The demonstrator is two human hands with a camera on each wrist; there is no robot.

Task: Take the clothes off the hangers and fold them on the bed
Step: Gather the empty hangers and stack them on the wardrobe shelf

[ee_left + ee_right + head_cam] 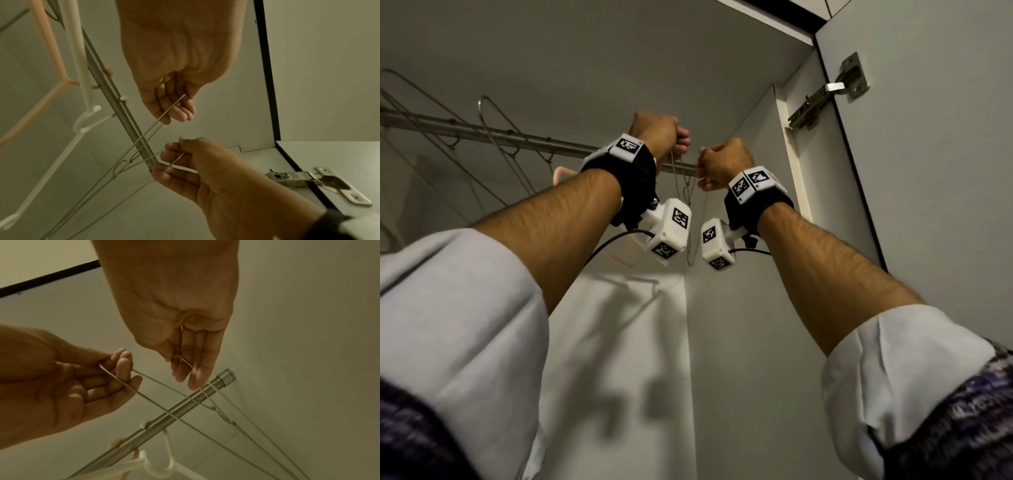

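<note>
Both hands are raised to the steel rail (524, 141) inside a wardrobe. My left hand (666, 137) pinches the hook of a thin wire hanger (153, 125) just above the rail's right end. My right hand (717, 164) pinches the hook of a second wire hanger (205, 395) right beside it. In the wrist views the two wires cross over the rail (164, 416) and their shoulders run down and away. Neither hanger shows any garment on it. The left fingers (172, 112) and right fingers (192, 373) curl around the wires.
Several bare wire hangers (496, 137) hang further left on the rail. A white plastic hanger (82, 100) and a peach one (47, 48) hang close to my left hand. The wardrobe's side wall and open door with a metal hinge (828, 89) stand at the right.
</note>
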